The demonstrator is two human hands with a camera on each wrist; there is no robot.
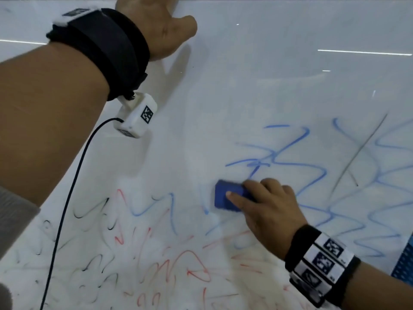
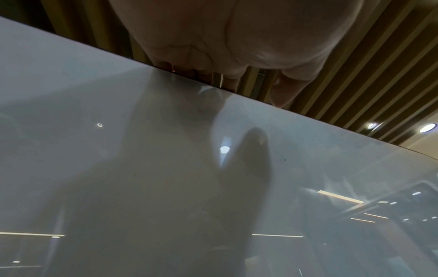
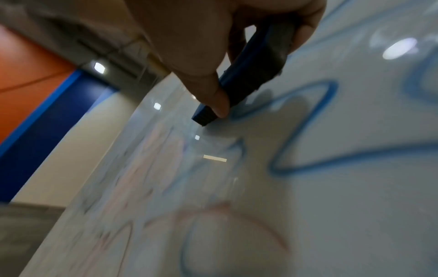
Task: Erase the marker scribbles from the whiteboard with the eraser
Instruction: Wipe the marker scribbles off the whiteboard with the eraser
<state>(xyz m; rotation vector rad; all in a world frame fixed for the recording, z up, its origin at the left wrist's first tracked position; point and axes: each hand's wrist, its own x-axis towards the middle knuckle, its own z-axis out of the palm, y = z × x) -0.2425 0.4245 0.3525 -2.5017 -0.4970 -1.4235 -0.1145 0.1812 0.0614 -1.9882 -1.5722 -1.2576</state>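
Note:
The whiteboard (image 1: 245,86) fills the head view. Blue scribbles (image 1: 312,175) cover its right side, and red scribbles (image 1: 178,265) and black scribbles (image 1: 89,211) its lower left. My right hand (image 1: 268,206) grips a blue eraser (image 1: 225,195) and presses it flat on the board at the left end of the blue marks. In the right wrist view the thumb and fingers of this hand (image 3: 201,46) clasp the eraser (image 3: 249,75) above a blue loop (image 3: 308,131). My left hand (image 1: 161,30) holds the board's top edge. The left wrist view has its fingers (image 2: 225,37) curled over that edge.
A white wrist camera (image 1: 136,117) with a black cable (image 1: 64,209) hangs under my left forearm in front of the board. A blue perforated panel (image 1: 404,260) shows past the board's right edge. The board's upper half (image 2: 94,168) carries only reflections.

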